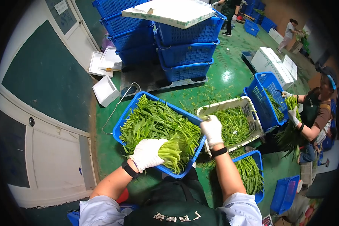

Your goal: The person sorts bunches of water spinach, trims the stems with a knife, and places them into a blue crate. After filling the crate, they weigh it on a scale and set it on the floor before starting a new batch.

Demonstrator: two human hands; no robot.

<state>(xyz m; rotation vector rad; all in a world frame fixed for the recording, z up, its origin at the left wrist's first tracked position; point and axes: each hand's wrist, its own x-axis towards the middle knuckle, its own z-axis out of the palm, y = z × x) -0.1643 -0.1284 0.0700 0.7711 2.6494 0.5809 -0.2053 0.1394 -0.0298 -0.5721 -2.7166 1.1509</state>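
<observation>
My left hand (148, 154), in a white glove, is closed around a bunch of leafy green vegetables (169, 152), with the pale stem ends facing right. The bunch is over the near side of a blue plastic crate (118, 128) filled with more of these greens (155, 118). My right hand (212, 130), also gloved, is at the crate's right corner with its fingers curled. Blur hides whether anything is in it. Just beyond it is a white plastic crate (250, 103) holding loose leaves and cut pieces (230, 124).
Another blue crate of greens (248, 175) lies by my right forearm. At right a co-worker (313, 113) holds a bunch beside a tilted blue crate (267, 80). Ahead, stacked blue crates (186, 53) stand on a dark pallet (142, 76). A metal hook rod (117, 108) lies left.
</observation>
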